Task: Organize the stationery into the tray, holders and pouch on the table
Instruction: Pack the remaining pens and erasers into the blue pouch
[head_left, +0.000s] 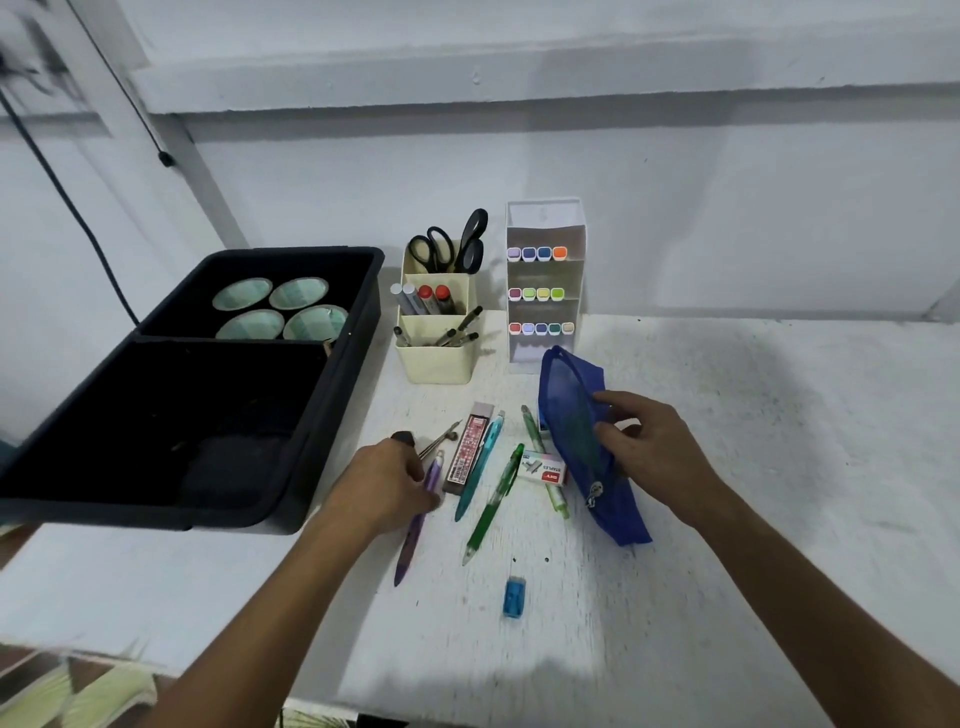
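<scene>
One head camera looks forward and steeply down, close over the desk (727, 467), facing its far edge.

Black plastic tray (332, 395): table's (727, 467) left edge. Cream tiered holder (436, 358): right of tray, near back edge. White marker rack (545, 280): right of holder. Blue mesh pouch (576, 431): before rack. Small blue sharpener (513, 597): nearest front edge.

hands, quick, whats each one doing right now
Left hand: fingers curled on the purple pen, picking it up from the table.
Right hand: grips the blue mesh pouch.
</scene>
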